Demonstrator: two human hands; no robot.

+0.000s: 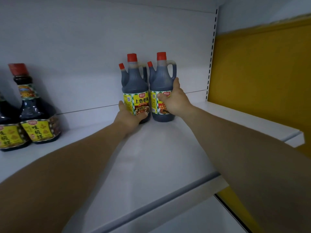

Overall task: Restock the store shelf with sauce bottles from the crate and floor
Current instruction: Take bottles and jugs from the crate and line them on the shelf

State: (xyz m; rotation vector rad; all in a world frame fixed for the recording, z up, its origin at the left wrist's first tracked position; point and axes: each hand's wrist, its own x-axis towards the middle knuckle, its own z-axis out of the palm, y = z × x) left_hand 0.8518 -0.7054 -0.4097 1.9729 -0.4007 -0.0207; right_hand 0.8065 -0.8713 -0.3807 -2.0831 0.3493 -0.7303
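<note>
Two dark sauce jugs with red caps and yellow labels stand upright side by side at the back of the white shelf [168,148]. My left hand [130,117] grips the base of the left jug [134,84]. My right hand [175,100] wraps around the body of the right jug [162,79], thumb across its label and fingers behind its side. Both jugs rest on the shelf and nearly touch each other.
At the left end of the shelf stand two squat dark bottles [33,108] with yellow labels, one partly cut off by the frame edge. The white back panel [101,47] rises behind. A slotted upright [212,52] and a yellow wall [260,73] bound the right side.
</note>
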